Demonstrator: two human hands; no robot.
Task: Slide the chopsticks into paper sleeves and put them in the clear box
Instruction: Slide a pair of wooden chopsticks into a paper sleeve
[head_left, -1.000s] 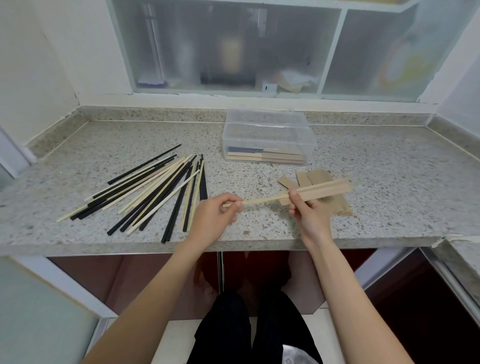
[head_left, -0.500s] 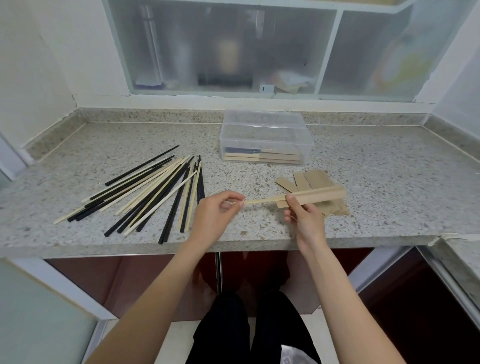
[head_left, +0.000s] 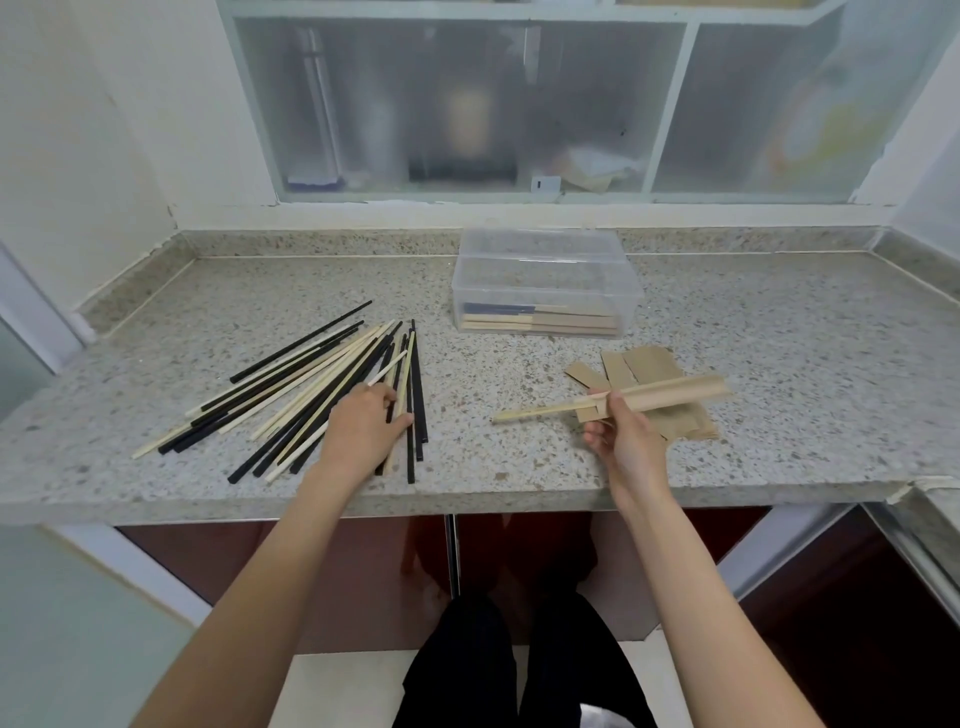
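— While the right hand (head_left: 626, 441) pinched the mouth of a paper sleeve (head_left: 675, 395) above the counter's front edge, what was the left hand (head_left: 363, 431) doing?

— It lay over the near end of the loose chopsticks (head_left: 311, 395), spread toward the front-left of the granite counter (head_left: 779, 322). Its fingers were bent down onto a pale chopstick; whether they had closed round it, I could not tell.

— And the sleeve was already loaded?

— Partly. One light wooden chopstick (head_left: 535, 412) stuck out of its open end, pointing left, clear of the stone. I'd judge the right hand held it level and off the counter so a partner stick could be fed in beside the first.

— Hence the left hand at the pile.

— That was my reading: a pair needs two, and the pile held black and pale sticks mixed, so the hand had to single out a matching pale one.

— Where were the spare sleeves?

— A small stack of brown paper sleeves (head_left: 644, 364) lay just under and behind the held one, toward the front-right, within easy reach of the right hand.

— And the clear box (head_left: 545, 280)?

— It sat toward the back edge, near the middle, open-topped, with a few sleeved pairs lying flat inside. Being straight behind the spare sleeves, it looked placed for a short forward drop.
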